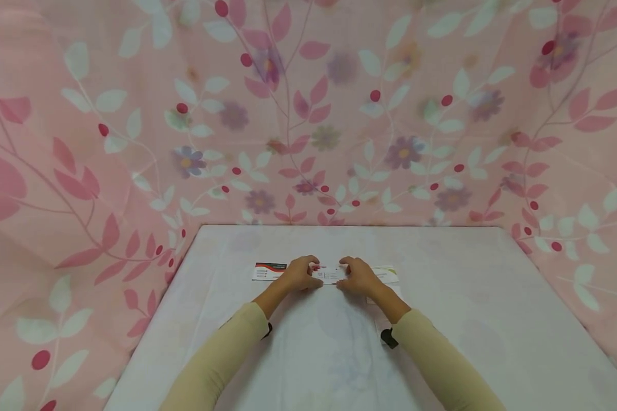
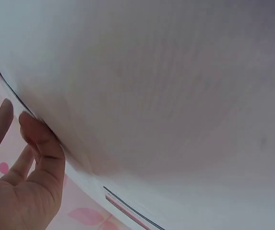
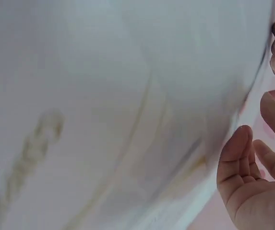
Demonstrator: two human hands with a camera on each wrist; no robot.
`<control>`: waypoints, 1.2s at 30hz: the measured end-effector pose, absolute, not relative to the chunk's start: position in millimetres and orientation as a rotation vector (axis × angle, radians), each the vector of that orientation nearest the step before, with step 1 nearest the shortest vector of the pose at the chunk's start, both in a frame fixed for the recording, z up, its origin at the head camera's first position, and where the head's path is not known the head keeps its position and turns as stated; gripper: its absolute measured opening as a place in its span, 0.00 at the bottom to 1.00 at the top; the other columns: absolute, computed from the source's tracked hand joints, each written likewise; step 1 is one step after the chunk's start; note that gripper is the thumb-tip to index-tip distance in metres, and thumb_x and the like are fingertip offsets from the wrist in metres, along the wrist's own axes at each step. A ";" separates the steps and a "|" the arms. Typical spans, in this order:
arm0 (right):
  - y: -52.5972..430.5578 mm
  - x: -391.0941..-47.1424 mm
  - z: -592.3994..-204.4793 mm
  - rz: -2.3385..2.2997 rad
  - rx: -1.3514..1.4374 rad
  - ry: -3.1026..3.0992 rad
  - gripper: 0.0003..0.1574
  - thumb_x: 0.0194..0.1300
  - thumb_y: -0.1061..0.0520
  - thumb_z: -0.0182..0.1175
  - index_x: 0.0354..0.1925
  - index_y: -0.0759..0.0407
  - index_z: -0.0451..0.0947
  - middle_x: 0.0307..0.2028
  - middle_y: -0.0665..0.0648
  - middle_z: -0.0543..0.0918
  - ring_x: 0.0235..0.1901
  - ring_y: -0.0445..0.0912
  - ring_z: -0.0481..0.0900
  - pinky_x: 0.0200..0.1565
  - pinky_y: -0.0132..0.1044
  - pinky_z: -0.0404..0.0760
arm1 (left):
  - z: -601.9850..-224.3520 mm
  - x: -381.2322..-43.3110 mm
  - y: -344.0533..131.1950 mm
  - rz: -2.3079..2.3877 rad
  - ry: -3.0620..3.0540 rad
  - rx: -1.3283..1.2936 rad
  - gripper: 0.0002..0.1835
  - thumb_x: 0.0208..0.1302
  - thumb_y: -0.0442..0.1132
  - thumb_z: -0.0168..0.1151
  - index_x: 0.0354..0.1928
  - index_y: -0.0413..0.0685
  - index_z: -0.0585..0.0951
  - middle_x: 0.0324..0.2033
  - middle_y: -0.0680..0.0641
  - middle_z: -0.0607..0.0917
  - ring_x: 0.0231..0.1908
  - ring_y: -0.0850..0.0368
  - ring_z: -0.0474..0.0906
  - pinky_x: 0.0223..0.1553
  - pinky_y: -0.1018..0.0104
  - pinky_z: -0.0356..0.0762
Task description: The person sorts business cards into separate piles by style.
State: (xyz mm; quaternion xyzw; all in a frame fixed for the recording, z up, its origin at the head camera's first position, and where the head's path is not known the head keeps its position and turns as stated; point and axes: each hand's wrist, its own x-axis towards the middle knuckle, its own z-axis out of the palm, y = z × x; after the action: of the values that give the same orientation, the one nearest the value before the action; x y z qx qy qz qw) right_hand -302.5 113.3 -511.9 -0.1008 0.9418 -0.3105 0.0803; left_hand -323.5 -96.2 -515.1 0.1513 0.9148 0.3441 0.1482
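Note:
Three business cards lie in a row on the white tabletop in the head view. My left hand (image 1: 299,275) holds the left end of the middle business card (image 1: 330,274), white with red marks, between thumb and fingers at its edges. At its right end, my right hand (image 1: 358,277) holds it the same way. Partly behind the left hand is a business card with a black and red band (image 1: 270,267). Right of the right hand, a white and yellow-green card (image 1: 387,274) shows in part. In both wrist views, curved fingers are at the table surface.
A white cloth covers the table (image 1: 472,319). Behind and beside it hangs a pink floral curtain (image 1: 308,114). Under the right wrist, a faint pale card edge (image 1: 371,300) shows. Dark wrist straps (image 1: 389,338) sit by the sleeve cuffs.

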 end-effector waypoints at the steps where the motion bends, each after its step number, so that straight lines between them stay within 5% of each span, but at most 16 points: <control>1: 117.5 -302.1 -509.5 -0.947 -0.307 2.818 0.38 0.56 0.56 0.73 0.63 0.61 0.72 0.41 0.59 0.78 0.39 0.48 0.74 0.47 0.44 0.76 | -514.2 -323.0 -94.8 0.995 2.644 0.442 0.31 0.56 0.43 0.74 0.61 0.45 0.76 0.29 0.48 0.76 0.25 0.59 0.73 0.27 0.69 0.69; 10: 180.6 -292.1 -482.7 -1.041 -0.413 2.868 0.35 0.58 0.59 0.70 0.62 0.66 0.71 0.45 0.68 0.79 0.37 0.52 0.81 0.42 0.46 0.81 | -504.4 -318.8 -71.2 1.139 2.789 0.646 0.29 0.59 0.45 0.72 0.60 0.41 0.76 0.42 0.39 0.81 0.38 0.53 0.76 0.41 0.61 0.75; 17: 223.0 -283.0 -488.6 -1.034 -0.395 2.919 0.32 0.58 0.60 0.70 0.59 0.68 0.74 0.44 0.69 0.80 0.36 0.54 0.82 0.41 0.48 0.80 | -494.3 -312.5 -43.6 1.194 2.659 0.735 0.32 0.63 0.49 0.68 0.65 0.45 0.72 0.56 0.34 0.75 0.30 0.61 0.79 0.31 0.70 0.78; 29: 245.8 -287.9 -503.5 -1.005 -0.277 2.927 0.32 0.57 0.61 0.70 0.59 0.68 0.74 0.43 0.69 0.79 0.38 0.56 0.80 0.42 0.49 0.80 | -492.4 -317.1 9.3 1.202 2.517 0.625 0.31 0.61 0.36 0.70 0.64 0.41 0.71 0.54 0.33 0.75 0.19 0.57 0.80 0.19 0.68 0.79; 36: 241.9 -295.9 -521.4 -0.923 -0.260 2.895 0.35 0.54 0.60 0.72 0.59 0.66 0.74 0.42 0.65 0.78 0.40 0.54 0.77 0.44 0.49 0.78 | -504.9 -324.1 35.8 1.052 2.611 0.511 0.30 0.56 0.35 0.73 0.61 0.45 0.74 0.52 0.39 0.77 0.32 0.55 0.80 0.18 0.71 0.78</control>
State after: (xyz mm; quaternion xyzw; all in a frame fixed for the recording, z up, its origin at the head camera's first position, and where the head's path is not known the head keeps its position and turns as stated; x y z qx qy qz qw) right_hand -295.9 241.9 -521.4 -0.0852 0.9483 -0.3023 0.0461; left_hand -324.1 35.8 -504.9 0.1767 0.9038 0.3639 0.1398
